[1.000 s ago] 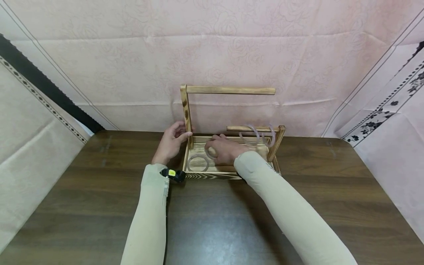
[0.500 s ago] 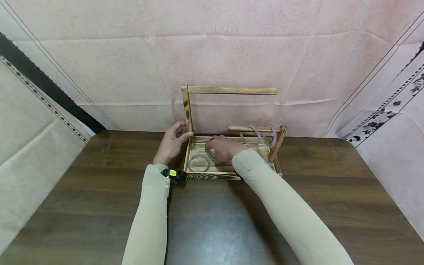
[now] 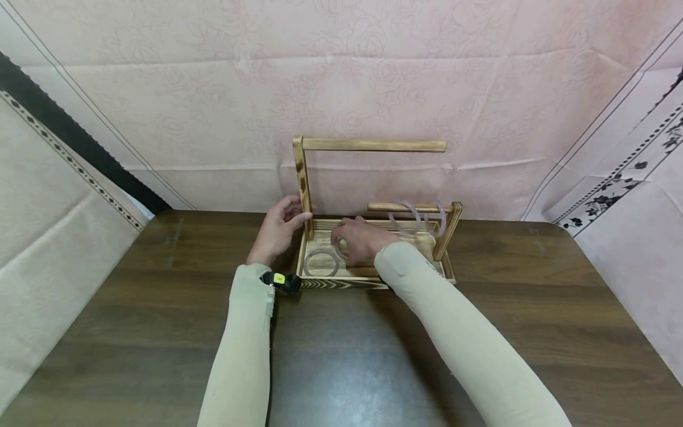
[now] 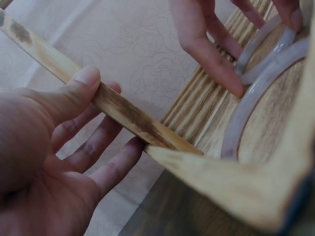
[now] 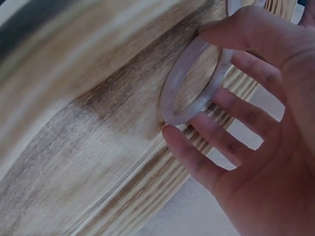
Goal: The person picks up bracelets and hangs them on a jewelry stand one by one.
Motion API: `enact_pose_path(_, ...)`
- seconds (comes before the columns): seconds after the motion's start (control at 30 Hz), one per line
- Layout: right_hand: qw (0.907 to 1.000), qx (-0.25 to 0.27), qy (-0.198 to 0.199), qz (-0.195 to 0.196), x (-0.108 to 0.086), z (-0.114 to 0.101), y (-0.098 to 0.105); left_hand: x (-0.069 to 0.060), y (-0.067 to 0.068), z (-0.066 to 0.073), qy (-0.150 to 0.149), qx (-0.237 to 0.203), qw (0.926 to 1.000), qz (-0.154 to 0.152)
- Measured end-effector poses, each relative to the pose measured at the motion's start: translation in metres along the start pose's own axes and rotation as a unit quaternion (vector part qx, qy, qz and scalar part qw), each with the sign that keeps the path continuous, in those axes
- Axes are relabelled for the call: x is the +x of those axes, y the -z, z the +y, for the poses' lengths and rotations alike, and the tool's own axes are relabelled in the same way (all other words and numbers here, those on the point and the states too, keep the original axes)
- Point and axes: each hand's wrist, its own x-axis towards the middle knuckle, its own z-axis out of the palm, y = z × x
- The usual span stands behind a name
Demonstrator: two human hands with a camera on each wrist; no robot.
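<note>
My left hand point(image 3: 273, 232) holds the left upright post point(image 3: 302, 181) of a wooden bangle stand, thumb on one side and fingers behind it, as the left wrist view shows. Inside the stand's tray point(image 3: 341, 284), my right hand point(image 3: 367, 242) pinches a pale lilac bangle point(image 5: 171, 93) between thumb and fingers. The bangle is tilted, with its lower edge close to the tray floor. Another pale bangle point(image 4: 239, 115) lies flat at the tray's left end, beside the held one. Part of the tray is hidden by my right hand and forearm.
A long upper bar point(image 3: 373, 145) extends right from the left post. On the right, a shorter post point(image 3: 447, 231) carries a lower bar point(image 3: 380, 207) with several bangles point(image 3: 442, 220) hanging from it. A patterned pink cloth point(image 3: 341, 101) hangs behind the brown table point(image 3: 160, 332).
Both hands keep their holds, and the bangle stays in nearly the same spot. The whole scene has shifted very slightly to the right in the head view.
</note>
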Motion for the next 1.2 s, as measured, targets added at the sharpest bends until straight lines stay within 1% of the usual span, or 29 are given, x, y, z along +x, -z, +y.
enact_pose_path(0.1, 1.0000, -0.006, 0.000, 0.008, 0.000, -0.001, -0.001, -0.002, 0.000, 0.004, 0.005, 0.006, 1.0000, -0.001)
enact_pose_path(0.23, 0.9999, -0.009, -0.002, 0.012, 0.000, -0.002, -0.001, -0.009, 0.000, 0.020, 0.011, 0.018, 0.9998, -0.003)
enact_pose_path(0.3, 0.9999, -0.004, -0.009, 0.009, -0.001, -0.002, -0.001, -0.009, -0.001, 0.022, 0.013, 0.020, 0.9997, -0.004)
enact_pose_path(0.37, 0.9999, 0.002, -0.016, 0.006, -0.001, -0.001, -0.002, -0.008, -0.001, 0.019, 0.014, 0.017, 0.9998, -0.003)
enact_pose_path(0.5, 0.9996, 0.013, -0.022, 0.008, -0.003, 0.000, -0.003, -0.002, -0.001, 0.005, 0.009, 0.007, 0.9999, 0.000)
enact_pose_path(0.6, 0.9995, 0.020, -0.021, 0.014, -0.004, 0.000, -0.004, 0.000, 0.000, 0.000, 0.004, 0.003, 1.0000, 0.002)
enact_pose_path(0.73, 0.9993, 0.022, -0.023, 0.019, -0.007, 0.000, -0.004, 0.000, 0.000, -0.001, -0.002, 0.005, 1.0000, 0.004)
enact_pose_path(0.9, 0.9994, 0.015, -0.022, 0.023, -0.009, 0.000, -0.005, -0.001, 0.000, -0.001, -0.002, 0.010, 0.9999, 0.005)
enact_pose_path(1.2, 0.9988, 0.024, 0.000, 0.043, -0.010, 0.003, -0.007, 0.000, 0.001, -0.002, 0.001, 0.003, 1.0000, 0.004)
